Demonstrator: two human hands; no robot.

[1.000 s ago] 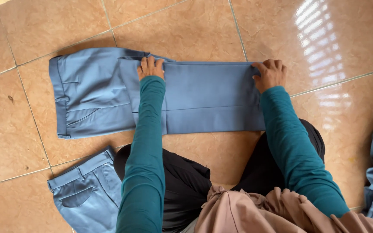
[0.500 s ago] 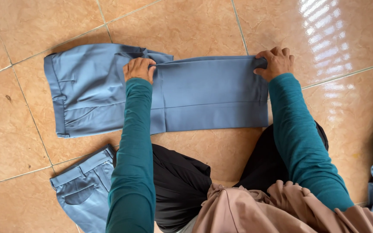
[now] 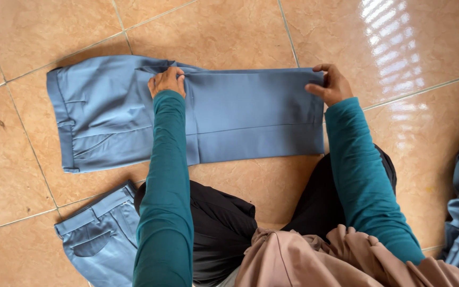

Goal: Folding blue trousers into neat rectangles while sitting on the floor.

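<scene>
The blue trousers (image 3: 240, 117) under my hands are smooth, matt woven cloth with a crisp pressed crease. The floor tiles (image 3: 357, 32) are glazed ceramic, glossy, throwing window glare at two o'clock. My teal sleeves (image 3: 166, 175) look like soft matt knit. At seven o'clock, another pair (image 3: 99, 239) shows the same matt cloth.

Glossy tan floor tiles (image 3: 229, 32) with pale grout lines, window glare (image 3: 399, 37) top right.

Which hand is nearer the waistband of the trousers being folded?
Left. The left hand rests on the blue trousers near mid-length, closer to the waistband at the left end. The right hand grips the folded edge at the opposite end.
</scene>
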